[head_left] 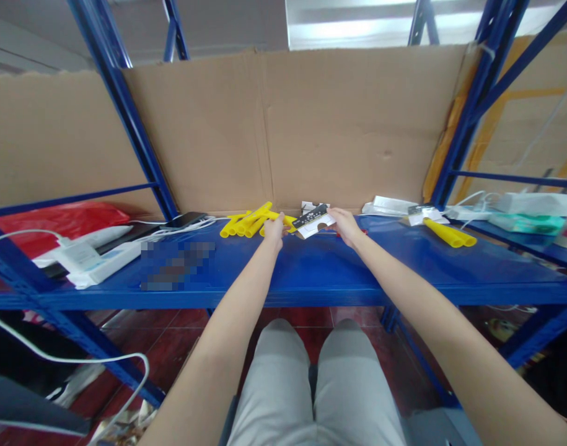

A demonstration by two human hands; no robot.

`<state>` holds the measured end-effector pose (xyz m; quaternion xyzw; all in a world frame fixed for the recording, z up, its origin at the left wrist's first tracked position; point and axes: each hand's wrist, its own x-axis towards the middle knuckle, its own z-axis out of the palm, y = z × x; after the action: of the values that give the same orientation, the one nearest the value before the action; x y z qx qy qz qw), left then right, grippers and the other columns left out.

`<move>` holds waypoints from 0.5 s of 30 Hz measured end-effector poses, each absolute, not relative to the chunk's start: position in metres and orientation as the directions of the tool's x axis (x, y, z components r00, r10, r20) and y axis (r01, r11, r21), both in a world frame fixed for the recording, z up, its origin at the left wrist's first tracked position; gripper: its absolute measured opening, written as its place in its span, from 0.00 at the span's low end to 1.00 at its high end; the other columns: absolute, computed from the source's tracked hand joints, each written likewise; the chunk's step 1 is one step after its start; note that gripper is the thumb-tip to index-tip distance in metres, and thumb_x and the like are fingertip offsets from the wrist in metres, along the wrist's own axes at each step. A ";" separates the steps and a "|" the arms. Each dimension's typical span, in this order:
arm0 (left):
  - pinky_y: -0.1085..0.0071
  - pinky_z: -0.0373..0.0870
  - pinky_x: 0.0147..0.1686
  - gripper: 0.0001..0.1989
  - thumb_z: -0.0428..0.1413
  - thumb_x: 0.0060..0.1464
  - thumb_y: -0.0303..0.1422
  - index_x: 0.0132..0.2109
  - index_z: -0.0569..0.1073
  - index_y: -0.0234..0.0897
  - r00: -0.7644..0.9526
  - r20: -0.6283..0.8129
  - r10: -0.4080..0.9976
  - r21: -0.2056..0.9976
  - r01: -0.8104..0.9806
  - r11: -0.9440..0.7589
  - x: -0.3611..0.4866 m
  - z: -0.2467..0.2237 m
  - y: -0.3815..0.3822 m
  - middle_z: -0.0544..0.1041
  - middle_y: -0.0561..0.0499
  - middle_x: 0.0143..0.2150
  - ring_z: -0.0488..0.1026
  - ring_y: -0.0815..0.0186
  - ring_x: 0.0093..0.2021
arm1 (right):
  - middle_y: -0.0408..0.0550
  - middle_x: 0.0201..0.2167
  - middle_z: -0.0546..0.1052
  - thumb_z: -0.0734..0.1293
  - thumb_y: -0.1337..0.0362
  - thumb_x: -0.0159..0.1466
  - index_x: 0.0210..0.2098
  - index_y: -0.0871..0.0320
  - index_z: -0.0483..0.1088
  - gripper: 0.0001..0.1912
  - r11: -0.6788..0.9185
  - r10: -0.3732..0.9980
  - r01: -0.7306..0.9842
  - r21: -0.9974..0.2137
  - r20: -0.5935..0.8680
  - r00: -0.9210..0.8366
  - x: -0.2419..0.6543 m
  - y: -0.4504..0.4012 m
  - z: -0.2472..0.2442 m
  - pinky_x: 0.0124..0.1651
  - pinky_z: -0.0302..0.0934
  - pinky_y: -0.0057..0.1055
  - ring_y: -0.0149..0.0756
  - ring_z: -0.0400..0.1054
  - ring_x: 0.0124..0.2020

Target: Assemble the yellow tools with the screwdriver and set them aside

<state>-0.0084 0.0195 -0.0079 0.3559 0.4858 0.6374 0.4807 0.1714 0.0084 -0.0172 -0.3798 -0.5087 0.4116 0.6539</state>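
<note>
My right hand (347, 225) is closed on the right end of a black-and-white printed card sleeve (313, 218), tilted above the blue shelf. My left hand (274, 230) is closed at the left of that sleeve. From its fingers a yellow tube (289, 221) reaches toward the sleeve; whether it goes inside I cannot tell. Several more yellow tubes (248, 221) lie piled just behind and left of my left hand. Another piece of printed card (311, 205) sits behind the sleeve. Something small and red shows by my right hand, mostly hidden.
At the right lie yellow tubes (450, 235) with a printed card (420, 214) at their far end. White power strips (106, 263), cables, a dark phone-like object (184, 220) and a red bag (60, 224) occupy the left. Cardboard (357, 124) walls the back, between blue posts.
</note>
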 end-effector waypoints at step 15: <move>0.75 0.67 0.24 0.03 0.59 0.55 0.31 0.36 0.73 0.35 -0.099 -0.037 0.994 0.908 -0.418 -0.008 -0.008 -0.009 0.021 0.75 0.53 0.24 0.71 0.71 0.20 | 0.43 0.20 0.70 0.63 0.59 0.61 0.22 0.55 0.66 0.12 0.405 0.875 0.142 -0.903 0.428 0.226 0.141 0.017 -0.011 0.24 0.60 0.29 0.33 0.64 0.23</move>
<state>-0.0078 0.0210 -0.0090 0.3506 0.4106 0.6173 0.5722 0.1410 0.0174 -0.0109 -0.4617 -0.5505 0.2900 0.6322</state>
